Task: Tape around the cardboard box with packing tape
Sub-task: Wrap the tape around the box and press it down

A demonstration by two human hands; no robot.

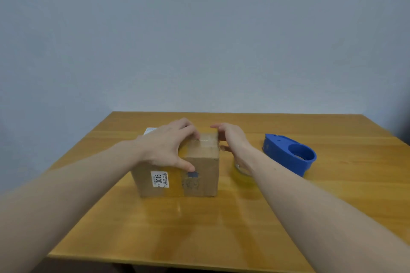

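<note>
A small cardboard box with a white "3015" label stands on the wooden table. My left hand lies spread over its top, thumb down on the near face, fingers curled over the far edge. My right hand is held against the box's right side, fingers straight and together, holding nothing. Strips of clear tape show across the box top between my hands. A roll of clear packing tape lies on the table under my right wrist, mostly hidden. A blue tape dispenser rests to the right.
A white paper peeks out behind my left hand at the box's far left. A pale blue wall rises behind the table's far edge. The table's near edge runs across the bottom.
</note>
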